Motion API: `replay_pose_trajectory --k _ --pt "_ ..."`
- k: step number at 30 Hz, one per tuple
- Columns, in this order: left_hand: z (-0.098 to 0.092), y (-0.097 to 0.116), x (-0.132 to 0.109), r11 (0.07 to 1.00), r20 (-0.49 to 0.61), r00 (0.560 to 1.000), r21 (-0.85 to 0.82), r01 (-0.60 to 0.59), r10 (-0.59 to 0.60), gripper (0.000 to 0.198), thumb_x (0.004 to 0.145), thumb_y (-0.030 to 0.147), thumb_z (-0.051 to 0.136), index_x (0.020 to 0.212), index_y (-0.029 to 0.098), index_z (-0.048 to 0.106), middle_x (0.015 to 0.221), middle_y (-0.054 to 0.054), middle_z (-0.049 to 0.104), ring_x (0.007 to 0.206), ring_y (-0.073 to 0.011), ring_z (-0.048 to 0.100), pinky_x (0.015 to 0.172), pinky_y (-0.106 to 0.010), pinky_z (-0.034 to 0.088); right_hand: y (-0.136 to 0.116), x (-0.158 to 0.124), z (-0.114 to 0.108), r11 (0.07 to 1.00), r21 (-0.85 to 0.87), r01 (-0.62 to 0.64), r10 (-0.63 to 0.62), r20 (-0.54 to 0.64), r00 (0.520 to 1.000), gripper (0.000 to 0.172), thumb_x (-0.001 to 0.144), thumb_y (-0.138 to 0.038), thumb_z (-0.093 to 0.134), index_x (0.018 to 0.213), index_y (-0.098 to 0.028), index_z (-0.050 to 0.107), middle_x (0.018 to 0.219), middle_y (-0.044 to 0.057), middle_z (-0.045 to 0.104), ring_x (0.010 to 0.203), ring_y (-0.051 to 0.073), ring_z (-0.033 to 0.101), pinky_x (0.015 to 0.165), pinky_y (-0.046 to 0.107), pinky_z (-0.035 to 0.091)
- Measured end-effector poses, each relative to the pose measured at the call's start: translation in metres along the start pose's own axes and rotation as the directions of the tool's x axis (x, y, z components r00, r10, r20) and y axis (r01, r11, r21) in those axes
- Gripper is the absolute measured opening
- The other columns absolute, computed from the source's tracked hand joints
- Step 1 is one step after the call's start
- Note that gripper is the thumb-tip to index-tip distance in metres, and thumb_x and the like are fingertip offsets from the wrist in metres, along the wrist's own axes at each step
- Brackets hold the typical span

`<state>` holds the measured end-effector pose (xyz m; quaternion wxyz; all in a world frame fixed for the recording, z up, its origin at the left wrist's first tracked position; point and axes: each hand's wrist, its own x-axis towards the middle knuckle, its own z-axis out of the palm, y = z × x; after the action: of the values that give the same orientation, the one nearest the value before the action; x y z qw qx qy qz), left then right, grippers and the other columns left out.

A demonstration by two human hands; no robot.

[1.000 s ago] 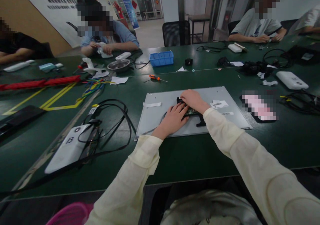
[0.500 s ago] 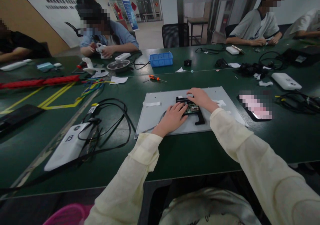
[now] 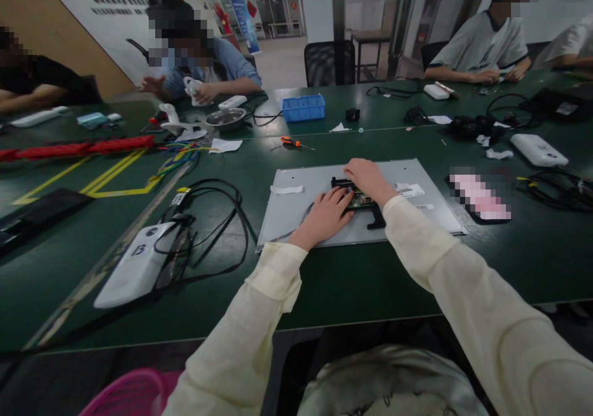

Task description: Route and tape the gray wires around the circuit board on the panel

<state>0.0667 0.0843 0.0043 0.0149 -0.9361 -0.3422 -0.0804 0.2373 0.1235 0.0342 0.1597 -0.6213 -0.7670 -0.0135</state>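
Observation:
A light grey flat panel lies on the green table, with a black plastic frame on top of it. Inside that frame a green circuit board partly shows. My left hand rests over the frame's left side, fingers stretched out and a little apart. At the frame's upper edge, my right hand is closed, its fingers bent down together; whatever they pinch is hidden beneath them. A thin grey cable runs under my left hand.
A pink-screened phone lies right of the panel. Left are a white power bank and black cables. Beyond the panel sit an orange screwdriver, a blue basket and a metal bowl. Several people sit around the table.
My right hand's fingers have drawn in from a looser spread to a closed, bent shape at the frame's top edge. My left hand stays flat on the frame. The view has shifted slightly.

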Motion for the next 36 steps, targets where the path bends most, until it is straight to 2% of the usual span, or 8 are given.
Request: replay_pose_trajectory --k 7,9,12,15,21,28,32,36 --pt "-0.002 0.000 -0.001 1.000 0.013 1.000 -0.013 0.002 -0.001 0.052 0.099 0.042 0.030 0.146 0.020 0.033 0.151 -0.010 0.037 0.142 -0.0255 0.028 0.112 -0.044 0.027 0.061 -0.040 -0.031 0.987 -0.152 -0.056 0.037 -0.125 0.991 0.033 0.096 -0.022 0.039 0.100 -0.015 0.070 0.105 0.016 0.068 0.098 0.029 0.062 0.081 0.041 0.046" --pt "-0.003 -0.001 -0.001 1.000 0.027 1.000 -0.018 0.001 -0.001 0.053 0.099 0.043 0.029 0.147 0.021 0.033 0.152 -0.009 0.036 0.142 -0.0256 0.028 0.112 -0.045 0.027 0.077 -0.057 -0.025 0.981 -0.175 -0.086 0.065 -0.124 0.990 0.033 0.094 -0.020 0.039 0.098 -0.014 0.071 0.103 0.016 0.069 0.098 0.029 0.062 0.083 0.041 0.046" --pt "-0.003 -0.002 -0.001 1.000 0.036 0.999 -0.017 0.000 0.001 0.053 0.099 0.043 0.029 0.147 0.020 0.032 0.153 -0.009 0.035 0.142 -0.0257 0.028 0.112 -0.045 0.027 0.093 -0.077 -0.008 0.985 -0.135 -0.112 0.111 -0.017 0.994 0.030 0.089 -0.017 0.043 0.097 -0.016 0.072 0.103 0.014 0.071 0.100 0.028 0.063 0.087 0.040 0.046" --pt "-0.003 -0.002 0.000 1.000 0.023 1.000 -0.012 -0.008 0.008 0.054 0.099 0.043 0.029 0.147 0.020 0.031 0.153 -0.010 0.035 0.142 -0.0256 0.028 0.113 -0.045 0.027 0.100 -0.084 0.007 0.990 0.011 -0.143 0.144 -0.060 0.988 0.034 0.086 -0.016 0.044 0.110 -0.016 0.068 0.115 0.012 0.069 0.109 0.026 0.061 0.095 0.039 0.045" --pt "-0.002 -0.001 -0.002 0.999 -0.003 0.999 -0.015 0.043 -0.043 0.058 0.097 0.042 0.033 0.150 0.021 0.023 0.156 -0.012 0.026 0.144 -0.0266 0.023 0.114 -0.048 0.024 0.091 -0.082 0.021 0.982 0.172 -0.075 0.113 -0.222 0.969 0.042 0.090 -0.024 0.040 0.127 -0.013 0.058 0.132 0.014 0.059 0.126 0.025 0.050 0.108 0.045 0.037" --pt "0.003 0.000 -0.003 0.978 -0.084 0.976 -0.075 0.196 -0.202 0.076 0.092 0.055 0.040 0.153 0.020 0.010 0.159 -0.018 0.014 0.145 -0.0341 0.018 0.112 -0.055 0.022 0.065 -0.090 0.020 0.991 0.106 0.086 -0.083 -0.035 0.996 0.056 0.096 -0.048 0.033 0.147 -0.025 0.035 0.155 0.009 0.033 0.146 0.026 0.022 0.115 0.058 0.016" --pt "0.005 0.000 -0.002 0.968 -0.055 0.969 -0.089 0.235 -0.240 0.072 0.094 0.055 0.033 0.152 0.018 0.011 0.157 -0.019 0.021 0.143 -0.0326 0.025 0.111 -0.053 0.025 0.059 -0.093 0.017 0.983 0.118 0.143 -0.147 0.032 0.989 0.052 0.098 -0.050 0.025 0.145 -0.029 0.038 0.156 0.006 0.032 0.145 0.025 0.023 0.115 0.059 0.010" --pt "0.005 0.000 -0.001 0.971 -0.050 0.971 -0.070 0.230 -0.234 0.068 0.096 0.054 0.030 0.151 0.016 0.016 0.154 -0.021 0.027 0.141 -0.0311 0.029 0.110 -0.052 0.027 0.062 -0.092 0.019 0.987 0.129 0.094 -0.100 0.041 0.994 0.052 0.100 -0.048 0.021 0.145 -0.028 0.038 0.153 0.007 0.037 0.141 0.025 0.032 0.115 0.058 0.013"
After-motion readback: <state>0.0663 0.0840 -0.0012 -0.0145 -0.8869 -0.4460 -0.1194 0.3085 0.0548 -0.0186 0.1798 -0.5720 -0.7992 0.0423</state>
